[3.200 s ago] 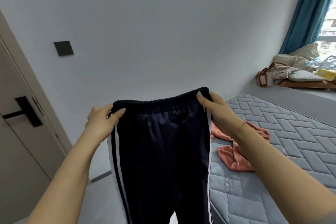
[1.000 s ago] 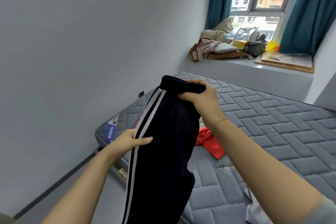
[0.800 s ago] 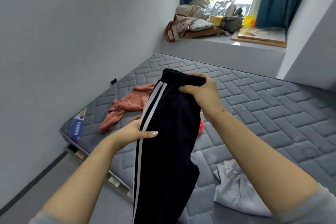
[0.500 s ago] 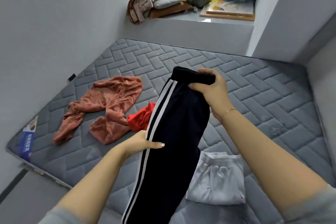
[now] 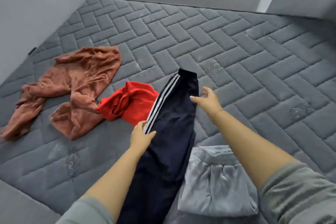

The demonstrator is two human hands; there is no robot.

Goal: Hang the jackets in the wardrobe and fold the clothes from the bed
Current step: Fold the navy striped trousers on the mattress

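While the left hand [image 5: 141, 137] pinched the striped seam of the navy track pants [image 5: 171, 129] lying lengthwise on the quilted mattress [image 5: 245, 56], the right hand [image 5: 207, 100] hovered spread and empty beside their right edge, between the red garment [image 5: 131, 102] and bare quilting.

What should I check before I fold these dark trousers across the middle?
1. Trousers lying on the mattress: ok.
2. Legs stacked in one strip, stripes along the left edge: ok.
3. Left hand holding the striped edge: ok.
4. Right hand free, open beside the waistband: ok.
5. Cuffs lined up: cannot tell, out of frame.
6. Room around the trousers: not ok, they overlap the red garment and touch the grey piece.
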